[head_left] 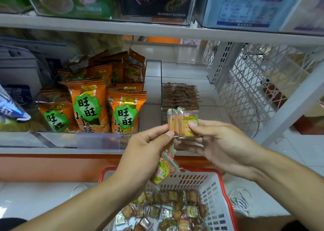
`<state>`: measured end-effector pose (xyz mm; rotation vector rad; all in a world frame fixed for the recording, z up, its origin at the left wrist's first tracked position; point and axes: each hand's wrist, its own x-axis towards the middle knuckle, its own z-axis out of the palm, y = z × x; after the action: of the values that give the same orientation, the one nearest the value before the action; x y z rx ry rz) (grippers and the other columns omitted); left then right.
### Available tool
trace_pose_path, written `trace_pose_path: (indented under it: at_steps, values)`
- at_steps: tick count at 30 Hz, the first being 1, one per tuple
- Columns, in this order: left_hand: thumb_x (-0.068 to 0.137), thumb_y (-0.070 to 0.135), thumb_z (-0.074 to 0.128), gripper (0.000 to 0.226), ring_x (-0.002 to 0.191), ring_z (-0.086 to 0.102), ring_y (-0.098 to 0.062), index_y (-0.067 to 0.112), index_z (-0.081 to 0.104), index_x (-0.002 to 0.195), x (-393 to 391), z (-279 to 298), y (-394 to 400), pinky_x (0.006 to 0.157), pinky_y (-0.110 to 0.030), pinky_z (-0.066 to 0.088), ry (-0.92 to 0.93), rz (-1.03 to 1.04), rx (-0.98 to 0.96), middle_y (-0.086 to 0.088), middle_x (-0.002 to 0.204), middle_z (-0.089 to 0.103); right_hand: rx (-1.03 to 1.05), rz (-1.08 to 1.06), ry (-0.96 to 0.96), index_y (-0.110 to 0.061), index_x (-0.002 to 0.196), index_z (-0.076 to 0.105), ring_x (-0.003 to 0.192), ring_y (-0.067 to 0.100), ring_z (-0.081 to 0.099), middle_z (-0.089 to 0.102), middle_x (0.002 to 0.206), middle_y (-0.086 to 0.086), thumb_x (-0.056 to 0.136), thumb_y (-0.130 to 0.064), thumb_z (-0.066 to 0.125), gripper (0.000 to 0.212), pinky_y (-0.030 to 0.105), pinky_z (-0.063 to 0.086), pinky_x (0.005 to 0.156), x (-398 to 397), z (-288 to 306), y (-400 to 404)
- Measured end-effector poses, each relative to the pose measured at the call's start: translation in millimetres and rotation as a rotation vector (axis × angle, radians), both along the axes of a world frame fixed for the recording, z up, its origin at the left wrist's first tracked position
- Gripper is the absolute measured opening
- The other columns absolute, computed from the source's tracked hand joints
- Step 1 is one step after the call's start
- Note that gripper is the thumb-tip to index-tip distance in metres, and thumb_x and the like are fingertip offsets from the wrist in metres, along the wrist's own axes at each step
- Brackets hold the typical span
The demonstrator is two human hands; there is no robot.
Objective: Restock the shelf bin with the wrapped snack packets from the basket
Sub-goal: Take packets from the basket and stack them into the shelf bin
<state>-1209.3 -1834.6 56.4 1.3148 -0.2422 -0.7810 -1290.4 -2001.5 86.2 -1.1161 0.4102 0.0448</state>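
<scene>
Cellophane-wrapped snack packets, small stack (182, 124), held upright between both hands at the shelf's front edge, in front of the shelf bin.

Stack pinched by right hand (219, 143), thumb on the green-and-pink label and fingers curled behind; left hand (149, 146) pinches its near side with thumb and forefinger, apparently to square the packets so they go in on edge like the row already standing in the clear shelf bin (180, 97) at the shelf's right end. Further packets (163, 171) hang loose below the left hand's fingers; exact hold on them not discernible. Both forearms reach forward and up from the lower corners, wrists converging. Red-rimmed white basket (219, 199) sits directly below on the floor, many packets remaining. Orange snack bags (107, 111) fill the neighbouring bin to the left. White lattice panel (245, 90) closes the shelf's right side.
</scene>
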Motion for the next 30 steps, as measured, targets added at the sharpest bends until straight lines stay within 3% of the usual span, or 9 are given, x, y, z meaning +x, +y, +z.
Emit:
trace_pose_path:
  at_steps: [5,8,10,13,17,21,26,28,30]
  values:
    - [0.094,0.026,0.071,0.035,0.075,0.077,-0.018,0.049,0.07,0.12,0,-3,-5,0.059,-0.027,0.06,-0.199,0.06,0.073,0.009,0.096,0.079,-0.14,-0.252,-0.075,0.004,0.125,0.064,0.097,0.024,0.069,0.073,0.112,0.017,0.082,-0.003,0.066,0.044,0.034,0.053,0.089,25,11,-44]
    - [0.094,0.027,0.071,0.058,0.054,0.072,-0.026,0.058,0.045,0.136,-2,-3,-9,0.045,-0.029,0.054,-0.156,0.071,0.076,0.002,0.089,0.079,-0.548,-0.393,0.005,0.001,0.115,0.069,0.085,0.016,0.075,0.077,0.098,0.01,0.081,0.008,0.068,0.035,0.026,0.058,0.078,39,5,-74]
    - [0.092,0.028,0.074,0.07,0.053,0.072,-0.032,0.063,0.034,0.138,-4,-3,-13,0.046,-0.035,0.056,-0.098,0.078,0.083,-0.004,0.091,0.079,-0.858,-0.338,0.181,0.0,0.103,0.074,0.086,0.023,0.075,0.077,0.093,0.013,0.077,0.002,0.075,0.026,0.036,0.061,0.079,47,-8,-90]
    - [0.091,0.026,0.076,0.079,0.061,0.074,-0.035,0.063,0.028,0.143,-3,-7,-19,0.054,-0.04,0.061,-0.043,0.06,0.092,-0.007,0.09,0.079,-1.083,-0.156,0.404,-0.007,0.086,0.075,0.077,0.025,0.069,0.074,0.079,0.008,0.077,-0.011,0.078,0.01,0.03,0.05,0.068,59,-32,-103]
    - [0.093,0.019,0.074,0.078,0.063,0.075,-0.028,0.052,0.03,0.148,-3,-9,-27,0.052,-0.033,0.058,-0.022,0.046,0.069,-0.004,0.085,0.079,-1.129,-0.126,0.492,-0.008,0.121,0.064,0.103,0.024,0.065,0.069,0.112,0.009,0.086,-0.01,0.072,0.035,0.026,0.047,0.07,78,-58,-111]
    - [0.093,0.013,0.073,0.065,0.066,0.076,-0.031,0.051,0.039,0.133,-4,-7,-30,0.052,-0.033,0.057,0.009,0.048,0.047,-0.007,0.087,0.079,-1.11,-0.152,0.54,-0.017,0.156,0.023,0.123,0.031,0.056,0.052,0.145,0.01,0.089,-0.005,0.062,0.079,0.024,0.04,0.055,89,-62,-107]
    - [0.092,0.01,0.073,0.062,0.056,0.072,-0.022,0.05,0.041,0.128,-4,-4,-29,0.046,-0.028,0.054,0.019,0.055,0.044,-0.009,0.087,0.078,-1.161,-0.046,0.445,-0.017,0.157,0.02,0.124,0.03,0.056,0.053,0.146,0.011,0.088,-0.009,0.069,0.085,0.033,0.048,0.093,97,-65,-102]
    - [0.092,0.01,0.073,0.064,0.06,0.074,-0.024,0.051,0.041,0.128,-3,-4,-29,0.048,-0.03,0.055,0.025,0.05,0.045,-0.007,0.087,0.078,-1.135,-0.096,0.481,-0.016,0.16,0.013,0.133,0.031,0.05,0.045,0.153,0.012,0.088,-0.007,0.069,0.091,0.033,0.044,0.099,97,-65,-102]
    - [0.092,0.009,0.073,0.066,0.063,0.075,-0.027,0.053,0.04,0.129,-2,-5,-28,0.05,-0.033,0.056,0.034,0.042,0.044,-0.006,0.086,0.078,-1.135,-0.116,0.438,-0.016,0.153,0.031,0.122,0.029,0.055,0.05,0.149,0.012,0.087,-0.008,0.069,0.076,0.032,0.045,0.096,98,-65,-102]
